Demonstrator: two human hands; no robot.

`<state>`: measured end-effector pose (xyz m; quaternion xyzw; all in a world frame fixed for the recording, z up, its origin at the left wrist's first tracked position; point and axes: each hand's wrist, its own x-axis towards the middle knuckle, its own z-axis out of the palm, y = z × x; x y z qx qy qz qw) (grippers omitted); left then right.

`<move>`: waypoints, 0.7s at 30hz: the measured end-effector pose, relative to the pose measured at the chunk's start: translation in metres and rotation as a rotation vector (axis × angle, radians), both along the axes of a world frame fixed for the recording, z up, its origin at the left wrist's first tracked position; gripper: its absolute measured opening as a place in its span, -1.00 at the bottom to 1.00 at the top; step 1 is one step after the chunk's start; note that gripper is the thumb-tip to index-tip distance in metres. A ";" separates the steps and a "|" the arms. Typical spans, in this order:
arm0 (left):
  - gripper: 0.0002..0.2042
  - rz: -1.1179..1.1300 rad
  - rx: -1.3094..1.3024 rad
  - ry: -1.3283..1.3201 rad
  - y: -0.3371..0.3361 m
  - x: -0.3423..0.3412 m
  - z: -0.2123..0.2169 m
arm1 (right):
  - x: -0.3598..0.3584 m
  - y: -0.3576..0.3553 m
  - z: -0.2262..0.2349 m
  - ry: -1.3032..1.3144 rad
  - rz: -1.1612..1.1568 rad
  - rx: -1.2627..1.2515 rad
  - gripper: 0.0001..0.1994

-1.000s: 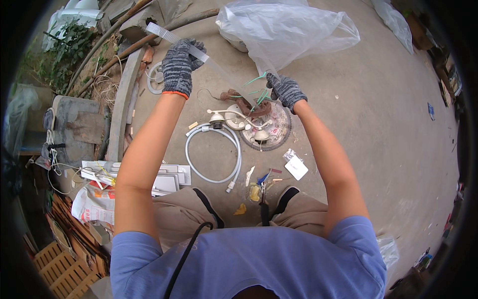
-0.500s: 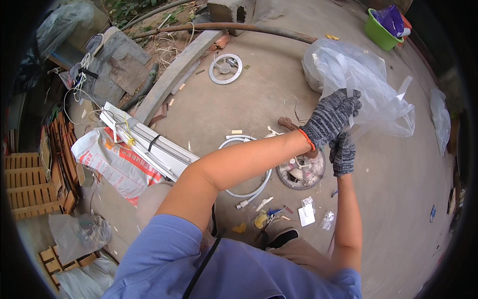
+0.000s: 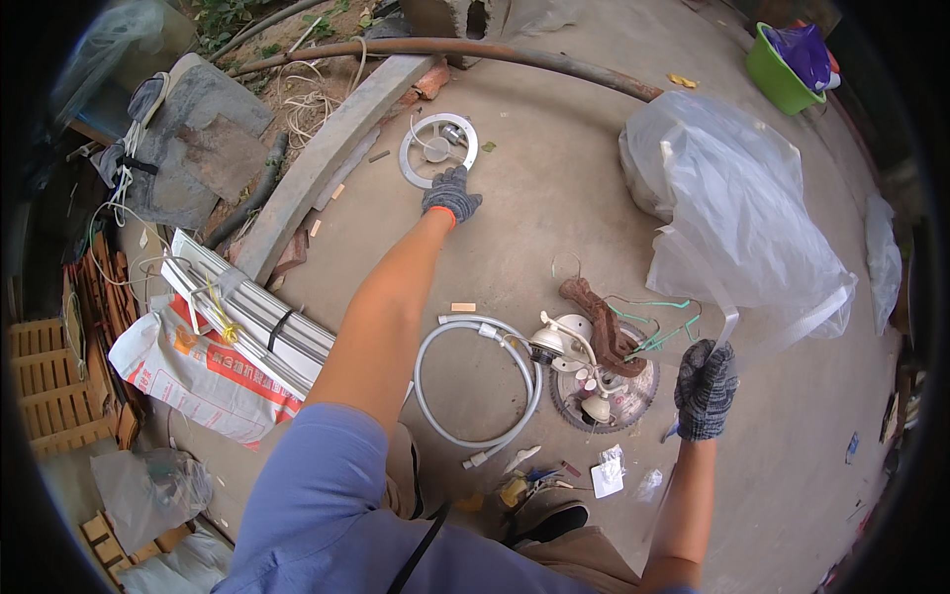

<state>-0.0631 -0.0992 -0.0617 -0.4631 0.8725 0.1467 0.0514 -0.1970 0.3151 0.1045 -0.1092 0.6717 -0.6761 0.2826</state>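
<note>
My left hand (image 3: 452, 194), in a grey knitted glove with an orange cuff, is stretched far forward. Its fingers are spread at the near rim of a white ring-shaped fixture (image 3: 409, 166) lying on the concrete, which has a small pale disc and a metal part inside. Whether they touch the rim I cannot tell. My right hand (image 3: 706, 389), gloved alike, is closed around a handle of a large clear plastic bag (image 3: 732, 188). The bag bulges on the ground, its contents blurred by the plastic. Left of that hand lies a toothed round disc (image 3: 633, 396) with white lamp fittings and a brown, bone-shaped piece (image 3: 606, 329).
A coiled grey hose (image 3: 424, 396) lies between my arms. White strips (image 3: 259, 322) rest on a printed sack (image 3: 198, 381) at the left. A concrete beam (image 3: 327, 163) and a long pipe (image 3: 515, 51) edge the floor. A green tub (image 3: 777, 74) stands far right.
My left hand has left the plastic bag and reached forward and left to the white ring. My right hand has moved slightly nearer, keeping hold of the bag's handle.
</note>
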 end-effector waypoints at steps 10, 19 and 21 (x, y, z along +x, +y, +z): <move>-0.62 -0.289 -0.207 -0.157 -0.001 0.010 -0.011 | -0.012 0.000 -0.015 -0.081 0.015 -0.169 -0.68; -0.66 -0.734 0.235 -0.365 0.063 0.053 0.040 | -0.018 -0.015 -0.032 -0.078 -0.005 -0.183 -0.69; -0.69 -0.539 0.080 -0.039 0.031 0.040 0.037 | -0.017 -0.016 -0.034 -0.066 -0.014 -0.195 -0.69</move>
